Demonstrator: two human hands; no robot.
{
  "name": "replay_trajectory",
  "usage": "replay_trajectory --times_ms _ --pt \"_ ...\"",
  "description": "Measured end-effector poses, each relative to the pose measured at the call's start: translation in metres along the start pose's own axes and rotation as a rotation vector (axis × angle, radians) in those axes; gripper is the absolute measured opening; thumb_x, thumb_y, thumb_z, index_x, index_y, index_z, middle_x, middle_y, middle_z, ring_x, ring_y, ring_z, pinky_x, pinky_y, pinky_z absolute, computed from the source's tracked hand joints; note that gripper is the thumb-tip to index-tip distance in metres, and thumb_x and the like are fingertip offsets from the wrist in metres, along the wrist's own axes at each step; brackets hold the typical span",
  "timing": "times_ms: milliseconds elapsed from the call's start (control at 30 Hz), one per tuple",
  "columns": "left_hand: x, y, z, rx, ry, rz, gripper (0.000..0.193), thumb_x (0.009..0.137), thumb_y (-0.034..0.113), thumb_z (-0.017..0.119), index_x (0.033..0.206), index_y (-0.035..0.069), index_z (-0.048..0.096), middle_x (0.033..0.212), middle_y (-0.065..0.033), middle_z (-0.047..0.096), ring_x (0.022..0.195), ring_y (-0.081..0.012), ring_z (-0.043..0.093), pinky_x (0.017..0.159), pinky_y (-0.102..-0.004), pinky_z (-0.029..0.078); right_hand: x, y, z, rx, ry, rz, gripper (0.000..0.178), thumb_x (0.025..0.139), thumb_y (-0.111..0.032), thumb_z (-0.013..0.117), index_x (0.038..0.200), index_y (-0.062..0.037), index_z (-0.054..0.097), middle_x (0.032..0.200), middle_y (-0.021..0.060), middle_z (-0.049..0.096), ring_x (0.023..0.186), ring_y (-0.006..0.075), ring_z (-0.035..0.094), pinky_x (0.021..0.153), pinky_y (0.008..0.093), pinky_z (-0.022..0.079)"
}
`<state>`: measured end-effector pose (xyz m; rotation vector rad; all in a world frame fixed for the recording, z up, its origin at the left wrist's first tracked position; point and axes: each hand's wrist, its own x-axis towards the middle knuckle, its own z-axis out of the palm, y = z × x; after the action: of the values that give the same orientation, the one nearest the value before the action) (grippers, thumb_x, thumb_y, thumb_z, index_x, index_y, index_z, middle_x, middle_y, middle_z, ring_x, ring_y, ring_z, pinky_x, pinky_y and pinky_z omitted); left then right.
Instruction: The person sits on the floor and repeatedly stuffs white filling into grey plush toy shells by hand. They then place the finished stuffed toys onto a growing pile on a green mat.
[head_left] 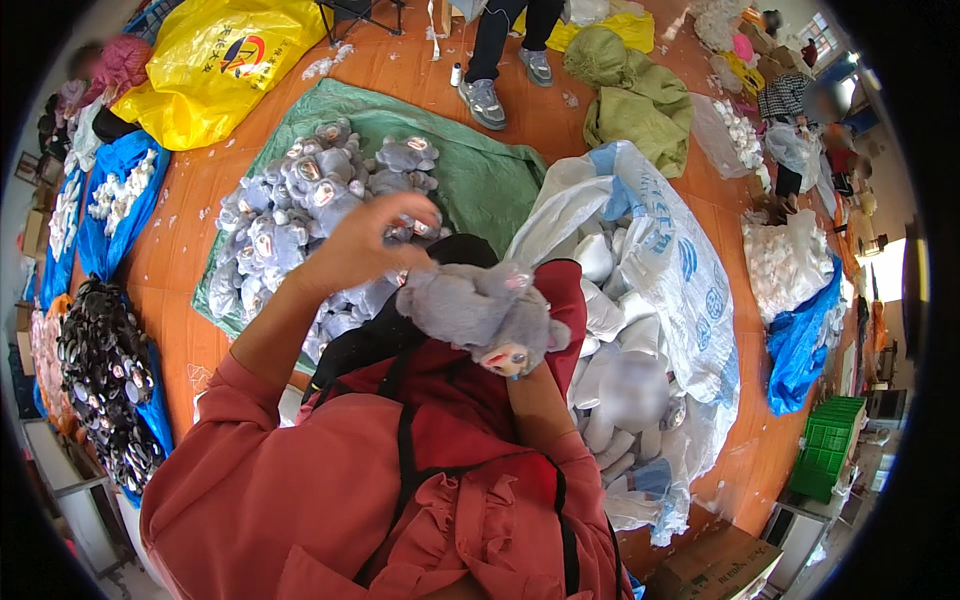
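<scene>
Currently | left hand [388, 230] spread, toy [470, 308] just right of it | right hand hidden behind toy, grip unclear | probably best: brace toy without squashing it

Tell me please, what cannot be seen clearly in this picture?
In the head view:
Right hand: hidden behind the nearest toy.
Opposite person: upper body cut off by the top edge.
White bag: some contents lost in a blurred patch.
Box: cut off by the lower edge.
</scene>
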<state>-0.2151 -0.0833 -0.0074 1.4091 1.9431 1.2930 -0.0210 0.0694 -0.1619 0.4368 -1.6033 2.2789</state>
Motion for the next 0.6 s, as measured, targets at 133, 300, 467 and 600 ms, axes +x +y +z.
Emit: replay_trajectory --times_ms 133,300,467,600 --pt "-0.001 0.043 0.017 0.315 -0.416 -0.038 0.062 0.069 0.037 0.079 0.118 0.004 0.059 0.11 -0.0144 0.066 0.103 -0.0332 0.063 0.087 -0.0411 0.05 -0.027 0.031 -0.013 0.527 0.631 0.6 0.039 0.098 -0.028 0.049 0.133 -0.0103 0.048 0.125 0.0137 0.056 0.11 0.0258 0.059 0.092 0.0375 0.051" --pt "-0.011 0.015 0.047 0.389 -0.354 -0.038 0.041 0.071 0.033 0.075 0.104 0.01 0.066 0.094 -0.0132 0.069 0.089 -0.0356 0.065 0.076 -0.0435 0.051 -0.051 0.062 -0.022 0.673 0.17 0.258 0.036 0.097 -0.023 0.05 0.129 -0.0066 0.05 0.121 0.0065 0.057 0.111 0.0205 0.056 0.097 0.0314 0.047" --pt "-0.026 0.006 0.043 0.269 -0.228 -0.227 0.018 0.076 0.021 0.068 0.089 0.01 0.069 0.084 -0.0122 0.067 0.082 -0.0355 0.064 0.07 -0.0435 0.05 0.0 -0.042 0.019 0.015 0.281 0.413 0.041 0.083 -0.003 0.067 0.121 -0.0067 0.054 0.116 0.0038 0.059 0.108 0.0151 0.058 0.094 0.0302 0.048" --pt "-0.028 -0.005 0.042 0.32 -0.156 0.043 0.015 0.075 0.016 0.067 0.088 0.01 0.067 0.082 -0.0122 0.066 0.079 -0.0353 0.063 0.068 -0.042 0.05 0.0 -0.051 0.013 -0.107 0.447 0.219 0.038 0.076 0.013 0.066 0.105 -0.0074 0.053 0.101 -0.001 0.055 0.096 0.0096 0.057 0.084 0.0253 0.048"
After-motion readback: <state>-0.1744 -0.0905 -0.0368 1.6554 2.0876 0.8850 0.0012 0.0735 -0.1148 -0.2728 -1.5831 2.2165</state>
